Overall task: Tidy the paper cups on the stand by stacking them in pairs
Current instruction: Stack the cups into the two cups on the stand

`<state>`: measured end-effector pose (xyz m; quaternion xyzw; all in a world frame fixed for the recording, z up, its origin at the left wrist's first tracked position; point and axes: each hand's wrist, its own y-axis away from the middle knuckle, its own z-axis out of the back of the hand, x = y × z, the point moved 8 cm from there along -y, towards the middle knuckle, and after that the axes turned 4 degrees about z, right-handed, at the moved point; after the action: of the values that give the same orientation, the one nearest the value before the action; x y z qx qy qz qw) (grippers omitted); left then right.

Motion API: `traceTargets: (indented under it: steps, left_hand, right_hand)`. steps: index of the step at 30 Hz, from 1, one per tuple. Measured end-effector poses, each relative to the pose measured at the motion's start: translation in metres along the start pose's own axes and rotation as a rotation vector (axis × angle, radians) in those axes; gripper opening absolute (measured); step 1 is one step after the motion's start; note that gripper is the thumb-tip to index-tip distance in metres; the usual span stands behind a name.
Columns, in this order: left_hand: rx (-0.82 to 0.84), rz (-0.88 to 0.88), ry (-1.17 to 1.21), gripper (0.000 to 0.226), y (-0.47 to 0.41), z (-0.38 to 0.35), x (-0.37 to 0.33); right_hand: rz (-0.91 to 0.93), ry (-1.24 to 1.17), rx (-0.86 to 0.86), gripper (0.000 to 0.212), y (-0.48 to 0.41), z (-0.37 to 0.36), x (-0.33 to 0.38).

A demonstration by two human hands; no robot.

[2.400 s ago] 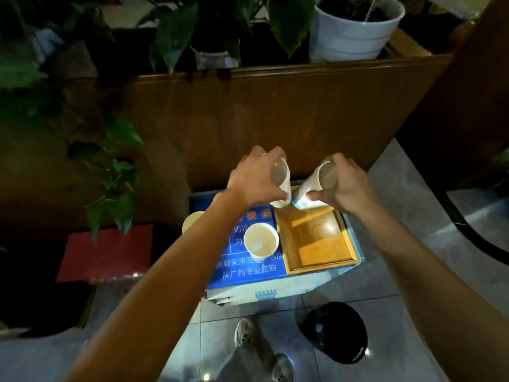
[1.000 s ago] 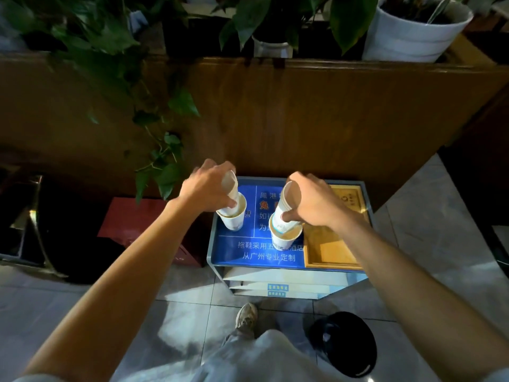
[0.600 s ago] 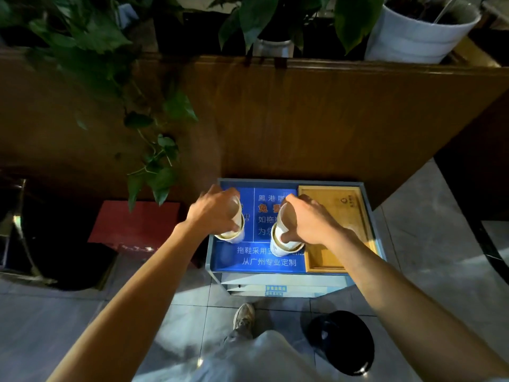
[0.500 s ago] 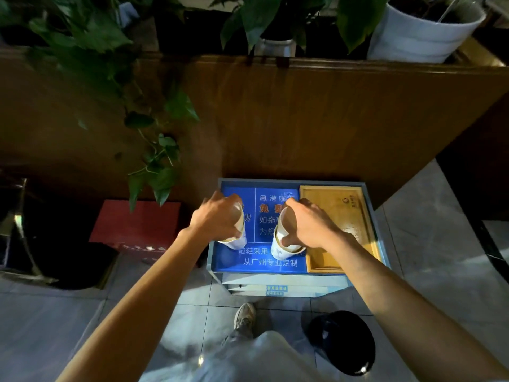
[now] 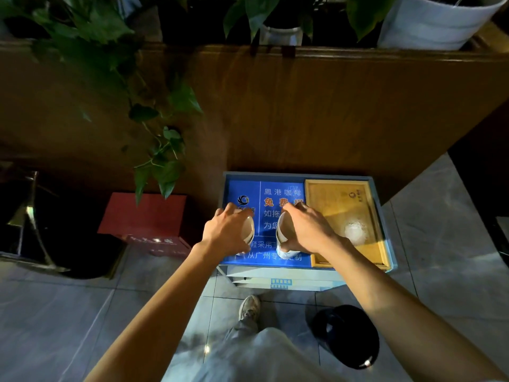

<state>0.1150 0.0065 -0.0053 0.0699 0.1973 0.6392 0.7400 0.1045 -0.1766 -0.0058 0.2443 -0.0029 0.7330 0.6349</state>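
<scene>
While both bare forearms are reaching forward over the small blue-topped stand with white printed characters [image 5: 278, 188], each hand is wrapping around a stack of paper cups. The left hand [image 5: 225, 232] is curling its fingers over the top of a white paper cup stack [image 5: 248, 233] that is sitting on the left part of the blue surface, its rim showing just past the knuckles. The right hand [image 5: 308, 228] is gripping a second white paper cup stack with a patterned base [image 5: 283, 238] near the middle of the stand, and the upper cup is sitting tilted towards the left inside the lower one. The two stacks are standing just beside each other, not touching. A shallow square wooden tray [image 5: 344, 194] is occupying the right part of the stand, right beside the right wrist. A red rectangular box [image 5: 148, 216] is lying on the floor left of the stand, under trailing green leaves [image 5: 162, 161]. A round black object [image 5: 347, 334] is resting on the grey tiled floor [image 5: 55, 312] near the person's pale sneaker [image 5: 249, 307].
</scene>
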Motion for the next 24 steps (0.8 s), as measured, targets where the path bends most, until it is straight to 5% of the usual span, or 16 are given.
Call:
traceTargets:
  steps: [8, 17, 22, 24]
  left_hand:
    - [-0.021, 0.000, 0.002, 0.087, 0.010, -0.019, -0.006]
    - [0.036, -0.062, -0.096, 0.113, 0.013, -0.016, -0.009]
    - [0.124, -0.149, -0.174, 0.103, 0.016, -0.016, -0.014]
    - [0.106, -0.153, -0.179, 0.091, 0.014, -0.013, -0.014]
  right_hand:
    - [-0.032, -0.021, 0.000, 0.095, 0.006, -0.025, -0.003]
    - [-0.072, 0.066, 0.182, 0.137, 0.008, -0.036, -0.001]
    - [0.054, -0.122, 0.309, 0.086, 0.018, -0.030, 0.006]
    - [0.122, -0.022, 0.270, 0.065, 0.017, -0.019, 0.016]
